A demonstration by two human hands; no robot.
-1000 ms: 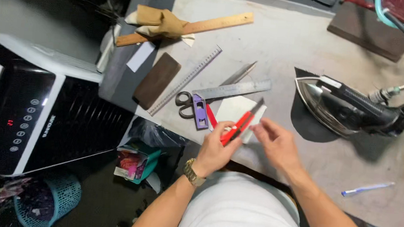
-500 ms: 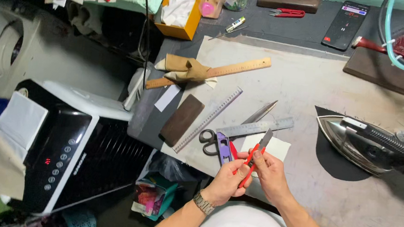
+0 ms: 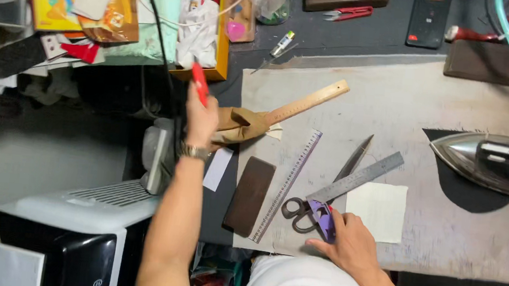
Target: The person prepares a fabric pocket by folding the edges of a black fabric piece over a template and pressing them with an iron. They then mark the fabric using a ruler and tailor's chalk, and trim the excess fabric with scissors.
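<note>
scissors with dark loops and a purple handle [image 3: 312,213] lie on the grey worktable [image 3: 440,248], the right hand [image 3: 346,241] resting loosely open on them. left hand [image 3: 201,116] is closed around a red cutter [image 3: 199,83], probably a utility knife, raised toward the cluttered shelf [image 3: 123,48]. nearby: steel ruler [image 3: 356,177], white cloth square [image 3: 377,211], wooden ruler [image 3: 306,102].

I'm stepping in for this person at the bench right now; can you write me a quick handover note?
Left hand: raised toward the shelf, holding a red cutter.
Right hand: resting on the purple-handled scissors at the table's near edge.
Steel ruler lies beside the white fabric square; iron sits at right.
Done: cutter lifted off the work.
Left: the cutter is not yet put down.
</note>
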